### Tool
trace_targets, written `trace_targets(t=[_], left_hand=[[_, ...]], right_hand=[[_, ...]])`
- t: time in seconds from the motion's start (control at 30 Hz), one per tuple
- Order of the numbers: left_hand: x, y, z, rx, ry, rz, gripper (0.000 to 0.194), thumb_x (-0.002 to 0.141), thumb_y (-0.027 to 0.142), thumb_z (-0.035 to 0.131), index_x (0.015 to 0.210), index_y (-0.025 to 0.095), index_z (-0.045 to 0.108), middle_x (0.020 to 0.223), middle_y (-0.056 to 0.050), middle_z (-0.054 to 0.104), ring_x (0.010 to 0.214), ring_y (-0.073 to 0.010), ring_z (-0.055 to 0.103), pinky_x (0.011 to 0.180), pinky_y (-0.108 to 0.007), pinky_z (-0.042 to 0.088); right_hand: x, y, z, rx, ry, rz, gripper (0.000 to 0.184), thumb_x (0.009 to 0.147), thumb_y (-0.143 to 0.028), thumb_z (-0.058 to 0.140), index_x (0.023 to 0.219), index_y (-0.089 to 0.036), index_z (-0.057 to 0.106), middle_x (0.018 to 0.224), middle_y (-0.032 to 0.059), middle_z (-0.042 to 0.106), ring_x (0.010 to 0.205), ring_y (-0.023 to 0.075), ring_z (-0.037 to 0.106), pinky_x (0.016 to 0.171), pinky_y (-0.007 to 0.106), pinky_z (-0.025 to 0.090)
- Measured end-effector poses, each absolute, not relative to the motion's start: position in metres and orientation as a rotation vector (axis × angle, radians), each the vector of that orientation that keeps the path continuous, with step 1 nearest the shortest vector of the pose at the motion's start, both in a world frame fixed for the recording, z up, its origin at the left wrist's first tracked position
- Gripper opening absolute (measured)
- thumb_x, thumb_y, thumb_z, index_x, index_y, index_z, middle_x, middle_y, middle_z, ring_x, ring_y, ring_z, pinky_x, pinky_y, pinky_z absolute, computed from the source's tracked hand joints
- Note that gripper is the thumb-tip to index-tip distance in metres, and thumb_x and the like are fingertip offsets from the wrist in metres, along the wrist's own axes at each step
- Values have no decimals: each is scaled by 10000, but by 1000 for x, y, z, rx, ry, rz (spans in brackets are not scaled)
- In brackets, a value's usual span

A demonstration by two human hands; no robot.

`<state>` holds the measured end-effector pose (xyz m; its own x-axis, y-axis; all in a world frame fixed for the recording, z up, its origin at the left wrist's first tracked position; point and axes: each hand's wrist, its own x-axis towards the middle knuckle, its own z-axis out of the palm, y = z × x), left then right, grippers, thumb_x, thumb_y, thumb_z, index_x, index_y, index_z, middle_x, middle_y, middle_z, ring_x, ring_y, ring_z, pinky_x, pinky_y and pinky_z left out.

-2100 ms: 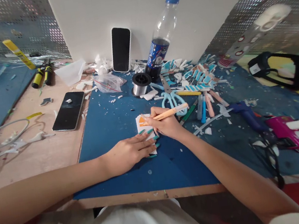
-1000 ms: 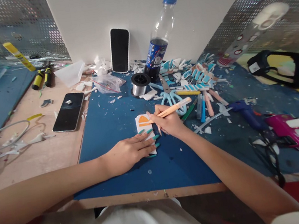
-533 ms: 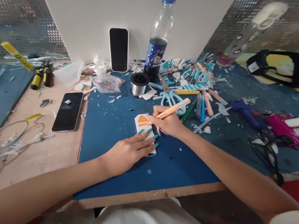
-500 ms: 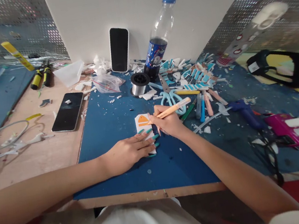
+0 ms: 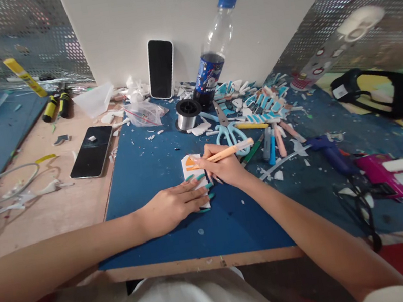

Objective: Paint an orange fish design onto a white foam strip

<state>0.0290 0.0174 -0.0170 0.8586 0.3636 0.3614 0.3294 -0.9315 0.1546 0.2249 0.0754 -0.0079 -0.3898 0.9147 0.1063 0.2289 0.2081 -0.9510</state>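
Observation:
A small white card [image 5: 189,173] with orange colouring near its top lies on the blue table mat. My left hand [image 5: 174,205] lies flat across the card's lower part, fingers spread, hiding much of it. In my right hand [image 5: 223,168] is a pale orange marker [image 5: 230,151], pinched between thumb and fingers. Its tip is over the orange patch, partly hidden by my fingers. Just beyond my right hand are light blue scissors [image 5: 228,134] and a green pen-like stick [image 5: 253,150].
Behind the card stand a spool of wire [image 5: 187,116], a Pepsi bottle [image 5: 209,68] and an upright phone [image 5: 161,69]. Another phone [image 5: 92,152] lies left. Foam scraps [image 5: 266,102] cover the back right. A blue glue gun [image 5: 334,154] and a magenta object [image 5: 392,174] lie right.
My right hand and the marker have shifted slightly left over the card, now covering more of the orange patch. My left hand stays in place.

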Motion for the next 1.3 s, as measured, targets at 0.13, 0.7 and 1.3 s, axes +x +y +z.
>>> trace_targets(t=[0.13, 0.7, 1.3], left_hand=[[27, 18, -17, 2957, 552, 570, 317, 954, 168, 361, 1172, 109, 583, 1264, -93, 569, 1224, -241, 489, 1028, -345, 451], [27, 18, -18, 2916, 543, 536, 314, 950, 164, 374, 1192, 108, 568, 1293, -104, 540, 1260, -239, 441, 1052, -356, 429], [27, 18, -16, 2921, 550, 563, 311, 946, 140, 366, 1176, 101, 571, 1274, -100, 561, 1245, -250, 460, 1041, -362, 438]], right_hand=[[224, 76, -7, -1072, -1782, 1181, 357, 769, -292, 585, 549, -214, 315, 431, -87, 334, 367, 66, 336, 402, 228, 285], [228, 79, -12, -1117, -1764, 970, 373, 744, -244, 555, 526, -213, 254, 482, -71, 236, 445, 77, 236, 458, 245, 223], [229, 78, -17, -1080, -1495, 1191, 410, 792, -346, 609, 559, -221, 295, 342, -103, 311, 284, 68, 297, 339, 230, 258]])
